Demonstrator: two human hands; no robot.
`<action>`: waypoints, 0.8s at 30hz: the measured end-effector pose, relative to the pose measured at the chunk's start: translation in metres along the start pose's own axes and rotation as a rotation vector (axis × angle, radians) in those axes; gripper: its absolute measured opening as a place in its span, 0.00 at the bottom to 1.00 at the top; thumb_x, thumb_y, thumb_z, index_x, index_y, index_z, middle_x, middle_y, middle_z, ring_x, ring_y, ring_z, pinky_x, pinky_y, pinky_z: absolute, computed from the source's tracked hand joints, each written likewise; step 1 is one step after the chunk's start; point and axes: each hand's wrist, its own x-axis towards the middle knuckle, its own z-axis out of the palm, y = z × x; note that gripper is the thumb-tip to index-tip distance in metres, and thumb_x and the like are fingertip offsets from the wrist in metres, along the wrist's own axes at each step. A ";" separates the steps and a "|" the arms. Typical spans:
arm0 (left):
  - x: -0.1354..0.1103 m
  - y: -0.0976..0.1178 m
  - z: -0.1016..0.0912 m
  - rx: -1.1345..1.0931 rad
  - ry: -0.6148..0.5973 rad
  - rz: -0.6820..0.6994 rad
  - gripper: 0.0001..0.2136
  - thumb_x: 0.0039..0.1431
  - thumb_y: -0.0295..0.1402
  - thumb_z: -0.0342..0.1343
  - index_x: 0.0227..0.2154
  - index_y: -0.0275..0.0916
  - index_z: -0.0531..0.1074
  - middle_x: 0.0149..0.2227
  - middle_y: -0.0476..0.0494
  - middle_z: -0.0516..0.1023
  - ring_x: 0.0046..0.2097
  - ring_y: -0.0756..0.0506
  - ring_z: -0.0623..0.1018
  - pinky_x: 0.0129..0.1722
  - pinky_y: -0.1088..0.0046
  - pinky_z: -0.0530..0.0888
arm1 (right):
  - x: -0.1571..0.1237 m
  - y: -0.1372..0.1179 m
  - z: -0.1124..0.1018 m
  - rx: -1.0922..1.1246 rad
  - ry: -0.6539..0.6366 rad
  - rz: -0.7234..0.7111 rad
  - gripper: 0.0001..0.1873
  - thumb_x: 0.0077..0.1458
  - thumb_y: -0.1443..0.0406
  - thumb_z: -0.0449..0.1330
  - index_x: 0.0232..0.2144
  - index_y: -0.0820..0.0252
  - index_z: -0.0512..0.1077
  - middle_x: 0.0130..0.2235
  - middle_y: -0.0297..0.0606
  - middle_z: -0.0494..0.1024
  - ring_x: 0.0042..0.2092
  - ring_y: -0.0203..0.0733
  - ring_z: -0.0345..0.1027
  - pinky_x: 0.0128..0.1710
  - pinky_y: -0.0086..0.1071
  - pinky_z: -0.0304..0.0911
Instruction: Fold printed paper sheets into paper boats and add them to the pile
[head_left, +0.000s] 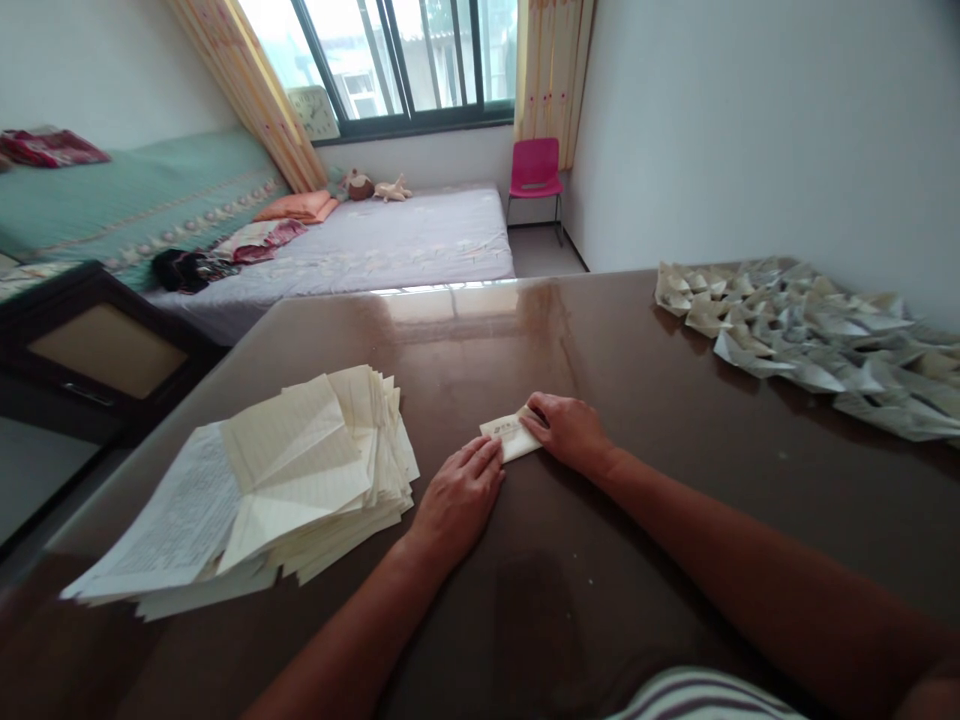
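A small folded piece of cream paper (516, 440) with some dark print lies on the brown table in front of me. My left hand (463, 488) rests palm down at its left lower corner, fingers stretched out and pressing on it. At its right end, my right hand (568, 428) has its fingers curled and grips the paper's edge. To the left sits a loose stack of paper sheets (300, 455), the top ones creased and some covered in writing. Many folded paper boats (817, 320) stand in rows at the far right.
The glossy brown table (480, 340) reflects the window. Beyond its far edge are a bed (442, 235) with soft toys and a pink chair (535, 170). A dark cabinet (105, 350) stands at the left, and a white wall runs along the right.
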 end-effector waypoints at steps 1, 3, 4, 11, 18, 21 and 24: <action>-0.001 0.000 0.000 -0.002 0.000 0.000 0.14 0.66 0.31 0.47 0.51 0.35 0.70 0.54 0.39 0.73 0.57 0.42 0.70 0.55 0.60 0.72 | -0.001 0.000 0.000 -0.003 0.004 -0.005 0.13 0.61 0.55 0.51 0.33 0.54 0.70 0.36 0.34 0.79 0.35 0.40 0.71 0.27 0.31 0.48; -0.002 -0.001 0.000 -0.004 -0.004 0.004 0.15 0.66 0.33 0.47 0.51 0.36 0.70 0.55 0.40 0.73 0.58 0.41 0.70 0.55 0.60 0.72 | -0.002 -0.001 0.002 -0.016 0.019 -0.022 0.13 0.61 0.55 0.51 0.33 0.54 0.70 0.36 0.34 0.79 0.35 0.40 0.71 0.28 0.31 0.49; -0.002 0.000 0.000 -0.004 -0.008 0.005 0.15 0.66 0.33 0.47 0.51 0.37 0.70 0.55 0.40 0.73 0.58 0.41 0.70 0.55 0.60 0.72 | -0.002 0.000 0.003 -0.025 0.028 -0.032 0.13 0.62 0.55 0.50 0.33 0.54 0.70 0.37 0.33 0.78 0.35 0.40 0.71 0.28 0.31 0.50; -0.004 0.002 -0.003 0.002 -0.022 -0.010 0.15 0.65 0.35 0.49 0.52 0.42 0.69 0.56 0.39 0.71 0.58 0.41 0.70 0.54 0.60 0.71 | -0.001 0.003 0.001 -0.034 0.149 -0.115 0.19 0.63 0.57 0.50 0.52 0.58 0.67 0.51 0.42 0.73 0.47 0.45 0.69 0.41 0.34 0.62; -0.004 0.005 -0.006 0.002 -0.071 -0.020 0.13 0.62 0.32 0.53 0.49 0.41 0.71 0.55 0.40 0.73 0.59 0.41 0.68 0.56 0.61 0.68 | -0.044 -0.027 -0.009 0.017 -0.046 -0.620 0.29 0.65 0.54 0.47 0.61 0.65 0.59 0.62 0.48 0.63 0.63 0.47 0.54 0.61 0.41 0.52; -0.004 0.006 -0.007 -0.001 -0.069 -0.028 0.14 0.63 0.32 0.52 0.51 0.41 0.70 0.56 0.40 0.72 0.60 0.42 0.68 0.56 0.62 0.68 | -0.062 -0.021 0.002 -0.005 -0.084 -0.632 0.43 0.60 0.45 0.48 0.65 0.70 0.50 0.65 0.53 0.54 0.67 0.50 0.43 0.64 0.44 0.48; -0.004 0.007 -0.006 0.013 -0.038 -0.031 0.15 0.65 0.33 0.49 0.53 0.40 0.68 0.57 0.39 0.71 0.59 0.42 0.68 0.55 0.61 0.69 | -0.068 -0.005 0.012 -0.069 -0.053 -0.614 0.46 0.58 0.43 0.49 0.66 0.71 0.47 0.66 0.54 0.52 0.68 0.50 0.40 0.64 0.44 0.47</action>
